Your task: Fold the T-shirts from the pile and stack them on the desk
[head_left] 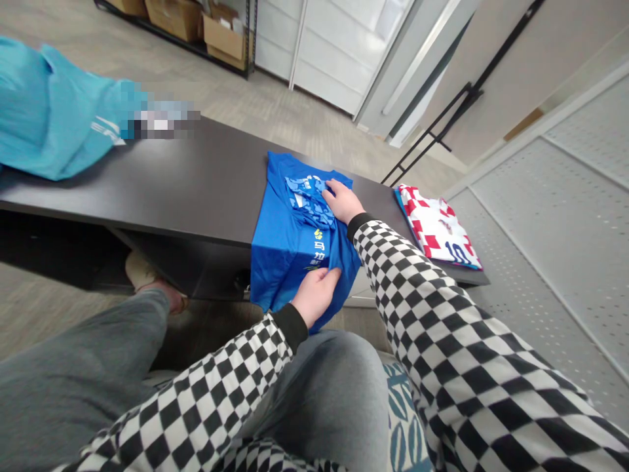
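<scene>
A blue shirt (280, 233) lies near the middle of the dark tabletop (206, 177), its upper part flat on the surface and its lower part hanging over the near edge toward the person's knees. White and yellow characters run down its front, and a lighter blue patterned piece (309, 203) lies on its upper part. The left hand (315, 295) pinches a fold of the blue shirt between thumb and fingers, at the part that hangs down. The right hand (344, 202) rests at the edge of the patterned piece, fingers bent and fingertips touching it; whether they grip the cloth, I cannot tell. Both sleeves are black-and-white checked with black cuffs.

To the right, near the end of the tabletop, a folded red-and-white checkered shirt (439, 226) with a dark number 10 lies on top of a blue layer. At the far left, teal cloth (54, 111) with pale lettering spreads over the tabletop; whether someone wears it is unclear.

Beyond, a black shelf (194, 49) near the floor holds cardboard boxes. The rightmost box (223, 39) stands open, with some whitish items showing in its top, too small to name. The brown box (174, 18) beside it does not show its contents clearly. Under the tabletop, an open compartment (49, 249) is too dark to read.
</scene>
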`<state>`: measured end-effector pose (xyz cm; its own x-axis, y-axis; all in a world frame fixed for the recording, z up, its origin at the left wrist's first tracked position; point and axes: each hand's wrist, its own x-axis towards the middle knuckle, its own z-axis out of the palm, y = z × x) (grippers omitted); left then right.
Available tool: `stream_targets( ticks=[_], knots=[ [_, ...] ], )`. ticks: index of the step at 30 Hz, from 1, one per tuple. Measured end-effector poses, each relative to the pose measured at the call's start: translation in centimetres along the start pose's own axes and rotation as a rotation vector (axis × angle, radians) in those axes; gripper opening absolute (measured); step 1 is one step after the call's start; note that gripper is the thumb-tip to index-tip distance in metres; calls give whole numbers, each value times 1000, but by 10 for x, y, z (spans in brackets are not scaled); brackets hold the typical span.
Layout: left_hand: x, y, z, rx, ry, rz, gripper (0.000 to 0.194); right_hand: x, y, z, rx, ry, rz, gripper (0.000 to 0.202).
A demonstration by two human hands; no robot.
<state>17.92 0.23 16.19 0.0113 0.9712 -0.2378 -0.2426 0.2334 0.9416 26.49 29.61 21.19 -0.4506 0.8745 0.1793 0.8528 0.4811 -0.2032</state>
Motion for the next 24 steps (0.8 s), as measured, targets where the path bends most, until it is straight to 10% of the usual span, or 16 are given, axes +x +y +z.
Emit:
stream_targets(
  ticks=[9, 17, 24],
  knots=[
    [31, -33, -17, -116, -204, 2, 41, -1, -3, 0, 10, -5, 14, 64],
    [44, -114, -72, 796, -168, -133, 29, 0, -3, 3, 21, -10, 32, 63],
    [11, -149, -109, 970, -194, -199, 14, -1, -5, 4, 32, 7, 18, 61]
  ],
)
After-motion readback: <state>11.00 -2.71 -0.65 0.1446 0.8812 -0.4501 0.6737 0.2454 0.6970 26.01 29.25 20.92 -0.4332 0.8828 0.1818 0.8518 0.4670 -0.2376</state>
